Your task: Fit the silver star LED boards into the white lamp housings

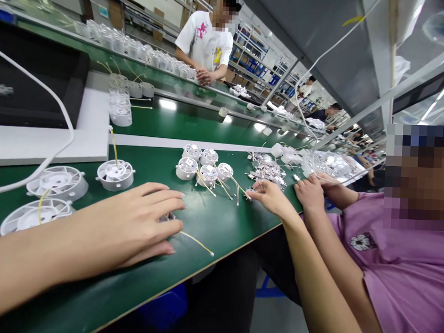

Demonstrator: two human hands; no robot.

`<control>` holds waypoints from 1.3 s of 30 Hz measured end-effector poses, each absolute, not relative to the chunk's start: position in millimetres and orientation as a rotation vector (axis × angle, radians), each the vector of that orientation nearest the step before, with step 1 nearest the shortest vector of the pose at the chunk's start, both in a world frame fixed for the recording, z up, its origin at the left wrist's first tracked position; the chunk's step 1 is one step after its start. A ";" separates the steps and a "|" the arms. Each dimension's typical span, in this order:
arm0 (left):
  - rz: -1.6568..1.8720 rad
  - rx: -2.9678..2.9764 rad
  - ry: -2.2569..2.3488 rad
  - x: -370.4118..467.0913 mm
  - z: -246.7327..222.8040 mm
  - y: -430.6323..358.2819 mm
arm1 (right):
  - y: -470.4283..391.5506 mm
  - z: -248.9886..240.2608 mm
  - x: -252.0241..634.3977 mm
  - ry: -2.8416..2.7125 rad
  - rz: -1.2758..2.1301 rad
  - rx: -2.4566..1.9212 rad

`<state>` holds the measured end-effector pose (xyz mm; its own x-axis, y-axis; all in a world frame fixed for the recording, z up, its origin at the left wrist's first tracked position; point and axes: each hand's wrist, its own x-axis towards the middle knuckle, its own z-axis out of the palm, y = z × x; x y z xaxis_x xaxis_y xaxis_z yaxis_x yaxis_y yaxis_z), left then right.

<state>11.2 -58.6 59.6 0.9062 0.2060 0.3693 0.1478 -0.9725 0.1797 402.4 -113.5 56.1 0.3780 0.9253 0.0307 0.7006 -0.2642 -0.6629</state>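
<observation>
My left hand (149, 217) curves over a mostly hidden whitish round part on the green table, its fingers around it. A yellow wire (198, 243) with a small white plug runs out from under the fingers. My right hand (270, 197) is closed, thumb and fingertips on a small, spiky whitish piece (249, 192) at the near side of a pile of similar small pieces (266, 168). Between the hands, farther back, stand several white round housings (208, 174) with yellow wires. Left of my left hand is another white housing (115, 174) with its wire sticking up.
Large white ring housings (57, 181) lie at the left, near a white cable (59, 105) and a black panel (34, 75). Close on my right, a co-worker in a purple shirt (408, 273) reaches over the table. Clear plastic bags (325, 163) lie beyond the pile.
</observation>
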 end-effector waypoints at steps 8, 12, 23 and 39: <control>0.465 2.081 0.733 20.3 98.1 -71.5 | -130.0 127.6 271.2 -1.469 0.713 -1.413; 0.437 1.602 0.661 24.0 106.2 -68.9 | -132.2 127.8 224.5 -1.648 0.705 -1.335; 0.399 1.191 0.871 23.4 107.4 -48.9 | -124.9 103.9 242.3 -1.964 -0.411 -1.752; 0.334 1.227 0.756 20.2 103.5 -49.5 | -110.7 106.9 231.0 -2.205 -1.123 -1.497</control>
<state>20.2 -49.5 103.5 0.7163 0.6100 -0.3388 0.1601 0.3289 0.9307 231.0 -110.7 106.9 -0.4419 0.6810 0.5839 0.8727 0.1757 0.4555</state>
